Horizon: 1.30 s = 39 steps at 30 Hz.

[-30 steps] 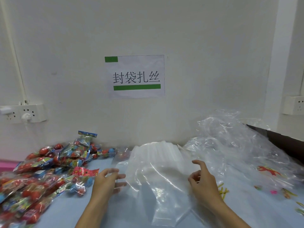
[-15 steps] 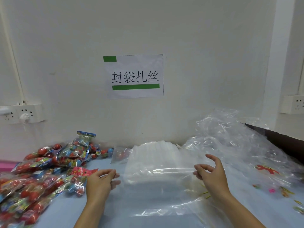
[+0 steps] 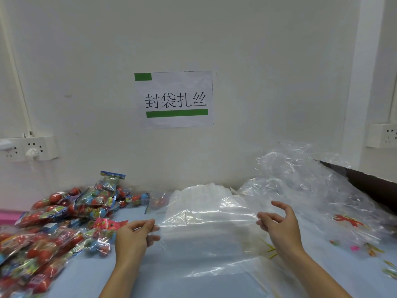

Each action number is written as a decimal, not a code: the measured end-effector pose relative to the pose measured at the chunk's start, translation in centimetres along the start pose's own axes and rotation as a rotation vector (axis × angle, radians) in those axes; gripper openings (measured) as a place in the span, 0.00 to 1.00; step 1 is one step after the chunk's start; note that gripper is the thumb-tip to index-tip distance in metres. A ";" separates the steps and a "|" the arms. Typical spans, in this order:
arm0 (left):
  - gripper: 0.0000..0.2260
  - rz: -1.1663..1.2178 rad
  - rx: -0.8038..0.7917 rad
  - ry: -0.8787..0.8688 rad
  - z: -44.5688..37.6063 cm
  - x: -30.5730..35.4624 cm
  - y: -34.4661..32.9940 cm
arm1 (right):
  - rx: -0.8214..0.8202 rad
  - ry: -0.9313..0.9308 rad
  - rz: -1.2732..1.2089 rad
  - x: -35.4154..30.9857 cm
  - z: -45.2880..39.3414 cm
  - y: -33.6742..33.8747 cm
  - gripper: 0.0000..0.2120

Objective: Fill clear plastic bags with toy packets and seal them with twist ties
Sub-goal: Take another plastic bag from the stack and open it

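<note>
The clear plastic bag (image 3: pixel 206 239) is held stretched between the two hands, low in the middle of the scene and just above the blue table (image 3: pixel 90 274). The left hand (image 3: pixel 134 237) pinches the left edge of the bag between the thumb and the fingers. The right hand (image 3: pixel 279 227) touches the right edge with its curled thumb and forefinger, while the other fingers are spread; whether it really pinches the film there, I cannot tell. Behind the bag, toward the wall, lies a flat stack of more bags (image 3: pixel 199 196), and at the far right there is a loose heap of crumpled plastic (image 3: pixel 311 190). The toy packets (image 3: pixel 53 229) are piled at the left, near the left hand but not touching it. I see thin yellow strips (image 3: pixel 269 250) on the table under the right side of the bag; they may be twist ties, but this is not sure. In my judgement the step in hand is to take one bag and open its mouth, so the filling is not yet begun. The next move calls for separating the two layers of the film, and then one hand must go left for the packets while the other keeps the mouth open. Compared with one second ago, the hands have moved further apart, the bag is now pulled flat and wide instead of bunched, and the right hand is higher.
</note>
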<state>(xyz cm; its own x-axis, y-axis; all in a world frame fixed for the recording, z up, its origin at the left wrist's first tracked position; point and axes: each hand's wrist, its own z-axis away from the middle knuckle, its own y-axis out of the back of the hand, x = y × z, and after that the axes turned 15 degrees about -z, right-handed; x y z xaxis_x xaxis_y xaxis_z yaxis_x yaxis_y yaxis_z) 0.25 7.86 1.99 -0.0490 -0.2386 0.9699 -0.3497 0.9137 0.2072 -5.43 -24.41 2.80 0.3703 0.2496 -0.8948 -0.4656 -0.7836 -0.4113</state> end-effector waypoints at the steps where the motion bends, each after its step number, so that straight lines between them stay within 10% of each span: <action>1: 0.03 -0.001 -0.004 -0.006 0.0 0.0 0.0 | 0.001 0.001 -0.001 0.0 0.0 0.1 0.19; 39: 0.05 0.066 0.099 -0.018 0.3 0.2 -0.2 | -0.291 -0.358 0.063 -0.6 0.4 0.2 0.15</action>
<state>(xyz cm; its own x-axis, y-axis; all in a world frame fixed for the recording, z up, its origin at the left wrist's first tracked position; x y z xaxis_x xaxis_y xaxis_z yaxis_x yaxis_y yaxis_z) 0.00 7.54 2.15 -0.0920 -0.1855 0.9783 -0.4359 0.8909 0.1279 -6.07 -24.49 3.21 0.0240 0.3374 -0.9411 -0.2142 -0.9177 -0.3345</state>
